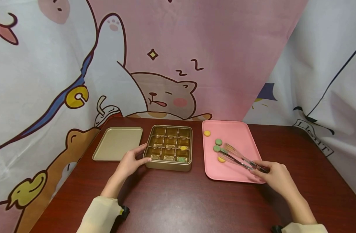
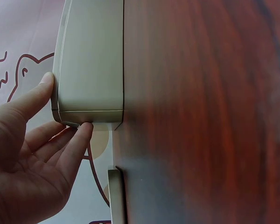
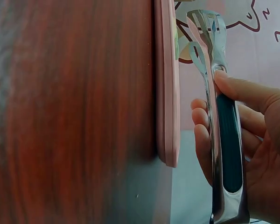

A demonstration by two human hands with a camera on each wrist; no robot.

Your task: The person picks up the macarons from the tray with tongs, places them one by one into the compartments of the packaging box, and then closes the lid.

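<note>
My left hand (image 1: 130, 165) holds the near left corner of a gold tin (image 1: 167, 166), thumb on its rim and fingertips against its side wall. Inside, a gold divider forms square compartments; a yellow round piece (image 1: 183, 148) lies in the right middle one, a green piece (image 1: 181, 159) in the near right one. In my right hand (image 1: 275, 176) is a pair of metal tongs (image 3: 216, 60) with dark handle inlays, gripped between thumb and fingers. Their arms stand apart over the pink tray (image 1: 231, 173), tips close by two green cookie-like discs (image 1: 218, 142).
Left of the tin lies a shallow gold lid (image 1: 118, 142). Two yellow discs, one at the far left (image 1: 206, 133) and another below the tongs (image 1: 221, 159), are also on the tray. A printed cloth (image 1: 218, 64) hangs behind the dark wooden table (image 1: 178, 200).
</note>
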